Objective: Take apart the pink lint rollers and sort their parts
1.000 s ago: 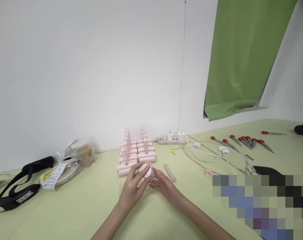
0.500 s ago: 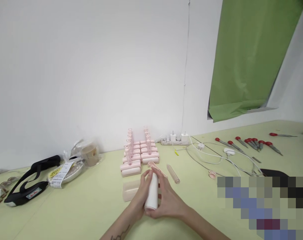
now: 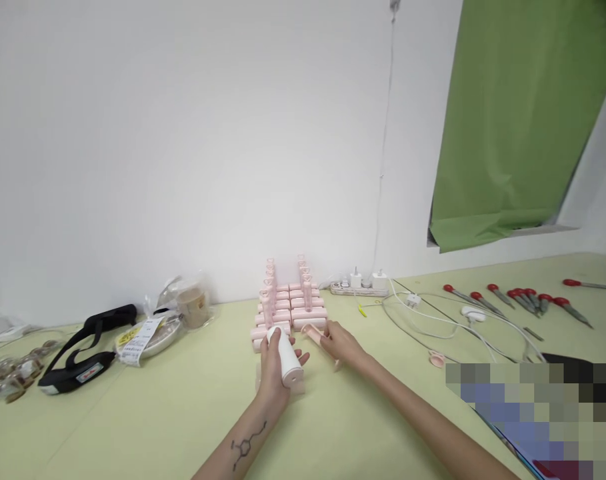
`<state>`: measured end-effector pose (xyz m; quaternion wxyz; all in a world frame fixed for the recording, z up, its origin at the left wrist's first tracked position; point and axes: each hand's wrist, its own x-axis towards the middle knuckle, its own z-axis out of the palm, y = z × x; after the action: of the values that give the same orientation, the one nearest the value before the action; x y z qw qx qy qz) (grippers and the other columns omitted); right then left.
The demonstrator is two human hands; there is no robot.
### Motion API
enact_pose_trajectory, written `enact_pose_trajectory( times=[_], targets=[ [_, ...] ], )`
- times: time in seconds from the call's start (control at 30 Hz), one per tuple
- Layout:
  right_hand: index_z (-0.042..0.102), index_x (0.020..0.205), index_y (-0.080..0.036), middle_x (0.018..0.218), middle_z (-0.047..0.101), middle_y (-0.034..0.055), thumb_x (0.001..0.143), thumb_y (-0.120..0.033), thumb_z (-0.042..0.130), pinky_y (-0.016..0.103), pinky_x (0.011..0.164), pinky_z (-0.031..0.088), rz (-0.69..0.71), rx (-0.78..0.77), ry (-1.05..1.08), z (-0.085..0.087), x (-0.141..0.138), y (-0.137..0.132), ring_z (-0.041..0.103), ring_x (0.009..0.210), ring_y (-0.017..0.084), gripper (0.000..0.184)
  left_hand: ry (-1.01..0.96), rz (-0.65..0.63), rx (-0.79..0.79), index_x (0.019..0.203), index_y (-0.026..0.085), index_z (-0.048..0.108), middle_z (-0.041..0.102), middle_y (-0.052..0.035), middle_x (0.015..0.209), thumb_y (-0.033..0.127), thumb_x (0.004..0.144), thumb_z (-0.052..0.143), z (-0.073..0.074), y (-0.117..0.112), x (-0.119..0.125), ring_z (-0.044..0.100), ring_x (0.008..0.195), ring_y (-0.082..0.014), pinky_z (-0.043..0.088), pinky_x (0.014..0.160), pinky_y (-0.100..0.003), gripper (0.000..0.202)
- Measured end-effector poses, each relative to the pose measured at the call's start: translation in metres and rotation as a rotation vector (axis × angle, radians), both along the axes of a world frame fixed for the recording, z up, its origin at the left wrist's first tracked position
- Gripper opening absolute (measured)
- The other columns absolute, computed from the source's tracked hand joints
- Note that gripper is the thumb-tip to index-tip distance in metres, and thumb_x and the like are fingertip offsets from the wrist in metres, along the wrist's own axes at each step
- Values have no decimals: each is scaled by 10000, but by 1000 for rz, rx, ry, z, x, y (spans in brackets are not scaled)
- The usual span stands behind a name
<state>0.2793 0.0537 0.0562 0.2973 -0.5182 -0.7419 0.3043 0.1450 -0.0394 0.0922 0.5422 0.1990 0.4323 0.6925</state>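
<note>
In my left hand [image 3: 273, 363] is a white cylindrical roll [image 3: 285, 353], tilted, with its pale pink end toward me. My right hand [image 3: 341, 343] reaches past it, fingers closed on a long pink handle [image 3: 311, 332] with a loop at its end. A clear tube lies under my right hand, mostly hidden, with its pinkish end [image 3: 337, 365] showing. A translucent cover [image 3: 299, 387] lies partly hidden behind my left hand and the roll. Just beyond stand rows of finished-looking pink-and-white rollers [image 3: 309, 313], with pink looped handles [image 3: 267, 300] upright among them.
A power strip [image 3: 357, 290] with white chargers and tangled cables [image 3: 447, 320] lies at back right. Several red-ended grey tools [image 3: 527, 300] are farther right. At left are a black strap [image 3: 83, 347], a wrapped bowl [image 3: 155, 339] and a cup [image 3: 193, 305].
My right hand has left the white roll and moved right and forward onto the pink handle. The roll, now in my left hand alone, has shifted left and tilted the other way.
</note>
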Motion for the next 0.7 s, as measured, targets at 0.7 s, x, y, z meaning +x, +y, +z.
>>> enact_pose_trajectory(
  times=[0.7],
  targets=[
    [397,893,-255,938,495,30,775,-504,443,228,451,445,115,-177,724,24,-23,-100,519,750,174,280,254,-75,96,1107,273,349,572,-15,847,539,728,472,-3,-17,27,593,673,-143,470,572,-237,479]
  ],
)
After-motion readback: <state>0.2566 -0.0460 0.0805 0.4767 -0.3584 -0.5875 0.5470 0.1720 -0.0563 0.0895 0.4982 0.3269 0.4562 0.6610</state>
